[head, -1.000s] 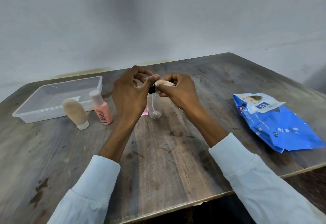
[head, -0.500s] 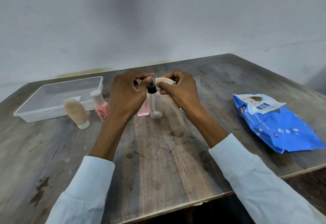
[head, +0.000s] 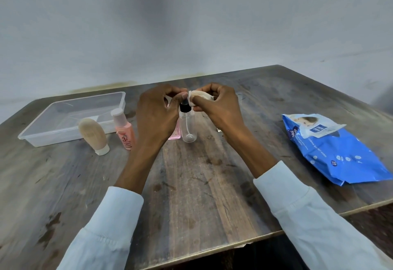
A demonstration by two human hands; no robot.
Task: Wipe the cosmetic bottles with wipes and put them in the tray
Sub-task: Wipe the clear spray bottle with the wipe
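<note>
My right hand [head: 219, 108] pinches a folded white wipe [head: 200, 96] just above the black cap of a clear spray bottle [head: 188, 125] standing mid-table. Fingers curled, my left hand [head: 157, 112] has its thumb and fingertips at the wipe's left end. A pink bottle [head: 175, 134] peeks out behind my left hand. Left of it stand a peach bottle with a pale cap [head: 124, 130] and a beige tube on its cap [head: 92, 134]. The clear plastic tray [head: 72, 118] lies at the back left, with nothing seen in it.
A blue pack of wet wipes [head: 336, 148] lies at the right with its flap open. The base of a small bottle [head: 220, 130] shows under my right wrist. The wooden table [head: 191, 184] ends close to me, and a wall rises behind it.
My left thumb has come off the spray bottle's top, so its black cap now shows. Both hands stay together at the wipe, a little higher than before.
</note>
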